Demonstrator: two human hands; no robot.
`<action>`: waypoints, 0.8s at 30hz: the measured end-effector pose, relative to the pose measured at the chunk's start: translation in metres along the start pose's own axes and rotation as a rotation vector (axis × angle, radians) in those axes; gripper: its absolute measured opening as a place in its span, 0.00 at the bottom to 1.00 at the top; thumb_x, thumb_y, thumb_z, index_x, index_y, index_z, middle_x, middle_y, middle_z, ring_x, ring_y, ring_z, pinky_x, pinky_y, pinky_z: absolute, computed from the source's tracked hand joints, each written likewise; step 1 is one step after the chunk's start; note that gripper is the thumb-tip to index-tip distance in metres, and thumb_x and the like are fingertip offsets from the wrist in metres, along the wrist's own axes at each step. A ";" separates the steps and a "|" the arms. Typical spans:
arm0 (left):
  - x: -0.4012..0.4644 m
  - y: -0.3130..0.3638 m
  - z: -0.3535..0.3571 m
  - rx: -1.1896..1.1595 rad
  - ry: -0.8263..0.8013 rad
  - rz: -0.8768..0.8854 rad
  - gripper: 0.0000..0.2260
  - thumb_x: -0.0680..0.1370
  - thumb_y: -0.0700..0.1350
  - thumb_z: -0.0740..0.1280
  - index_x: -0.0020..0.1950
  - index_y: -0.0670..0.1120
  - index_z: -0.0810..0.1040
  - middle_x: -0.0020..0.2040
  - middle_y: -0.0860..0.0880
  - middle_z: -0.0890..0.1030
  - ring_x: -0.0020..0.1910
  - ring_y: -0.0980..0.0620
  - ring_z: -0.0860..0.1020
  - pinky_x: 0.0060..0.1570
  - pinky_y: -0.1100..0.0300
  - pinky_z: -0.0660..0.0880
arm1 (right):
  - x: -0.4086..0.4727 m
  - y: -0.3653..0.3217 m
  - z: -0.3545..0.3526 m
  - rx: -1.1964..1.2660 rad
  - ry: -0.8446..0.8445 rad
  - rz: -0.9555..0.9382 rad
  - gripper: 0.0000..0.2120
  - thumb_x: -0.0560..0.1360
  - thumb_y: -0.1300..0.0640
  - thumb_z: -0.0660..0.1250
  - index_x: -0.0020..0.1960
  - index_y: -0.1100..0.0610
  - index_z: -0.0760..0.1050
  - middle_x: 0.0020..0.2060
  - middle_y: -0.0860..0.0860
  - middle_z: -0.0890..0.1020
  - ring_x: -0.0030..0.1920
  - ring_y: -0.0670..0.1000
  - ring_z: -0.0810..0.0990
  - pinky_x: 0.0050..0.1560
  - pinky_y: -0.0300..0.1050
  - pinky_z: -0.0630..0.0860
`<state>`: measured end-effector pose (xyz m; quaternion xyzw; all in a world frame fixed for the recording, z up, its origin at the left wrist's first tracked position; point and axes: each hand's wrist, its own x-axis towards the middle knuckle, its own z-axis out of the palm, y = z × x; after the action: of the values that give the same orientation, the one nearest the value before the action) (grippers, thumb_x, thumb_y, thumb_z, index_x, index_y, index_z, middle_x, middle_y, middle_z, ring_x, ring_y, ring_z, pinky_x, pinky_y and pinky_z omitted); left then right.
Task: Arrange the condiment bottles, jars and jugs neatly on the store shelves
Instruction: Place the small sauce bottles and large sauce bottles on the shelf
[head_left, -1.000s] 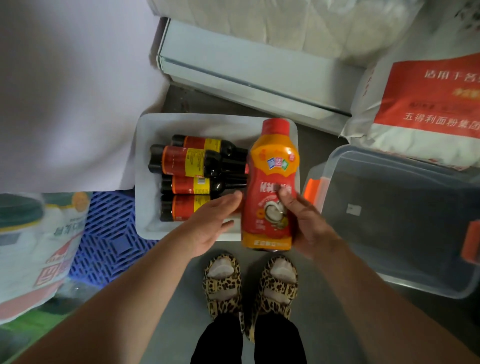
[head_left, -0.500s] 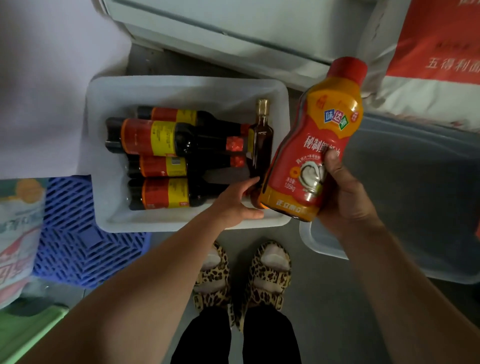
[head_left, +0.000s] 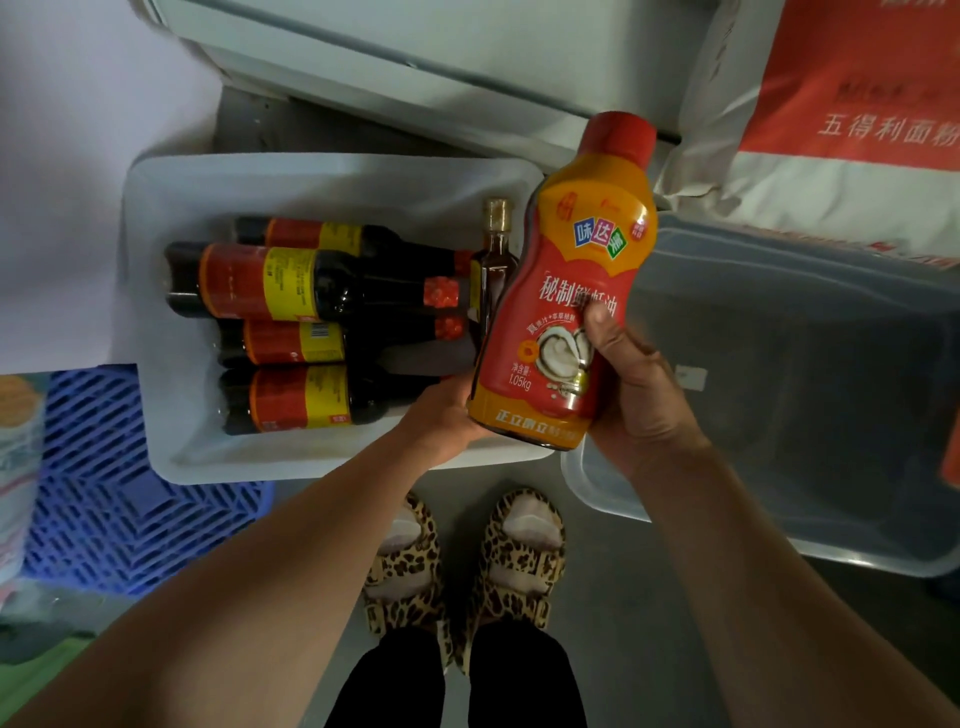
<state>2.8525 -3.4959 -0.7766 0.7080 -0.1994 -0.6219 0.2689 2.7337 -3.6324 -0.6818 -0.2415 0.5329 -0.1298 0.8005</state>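
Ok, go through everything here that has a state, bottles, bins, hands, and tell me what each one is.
Oyster sauce bottle: red cap on, tilted, held above the bins.
Right hand: grips the oyster sauce bottle.
Left hand: under the bottle's base, fingers hidden.
Dark sauce bottles: four, capped, lying on their sides, stacked.
Small brown bottle: capped, in the white bin.
White bin: open, partly filled.
Clear bin: lidless, looks empty.

We saw the sauce bottle (head_left: 563, 291) pass from both hands to the right hand (head_left: 631, 395) alone and swing right, tilted. The left hand (head_left: 441, 415) dropped to the white tray's (head_left: 171, 415) near rim, and the small amber bottle (head_left: 493, 270) came into sight.
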 end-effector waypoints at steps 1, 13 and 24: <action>-0.002 0.004 -0.003 0.020 -0.003 0.003 0.10 0.75 0.48 0.74 0.49 0.63 0.77 0.50 0.62 0.80 0.55 0.55 0.79 0.50 0.59 0.77 | 0.000 0.000 0.000 -0.003 0.002 0.004 0.27 0.73 0.51 0.71 0.69 0.61 0.75 0.63 0.63 0.80 0.63 0.65 0.80 0.65 0.68 0.74; -0.097 0.078 -0.076 -0.474 0.045 -0.065 0.10 0.68 0.62 0.72 0.48 0.66 0.82 0.51 0.63 0.84 0.50 0.65 0.81 0.47 0.64 0.73 | -0.073 -0.034 0.007 -0.067 0.028 0.110 0.25 0.75 0.51 0.68 0.70 0.59 0.74 0.62 0.62 0.81 0.62 0.64 0.80 0.62 0.69 0.75; -0.274 0.261 -0.125 -0.529 0.085 0.064 0.25 0.69 0.67 0.67 0.58 0.52 0.82 0.61 0.51 0.81 0.62 0.47 0.78 0.57 0.46 0.77 | -0.263 -0.158 0.071 -0.119 -0.083 0.029 0.45 0.55 0.44 0.86 0.67 0.60 0.77 0.61 0.66 0.80 0.60 0.69 0.80 0.58 0.68 0.78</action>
<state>2.9492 -3.5127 -0.3907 0.6319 -0.0407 -0.6131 0.4725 2.7019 -3.6267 -0.3684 -0.2858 0.5095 -0.0761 0.8080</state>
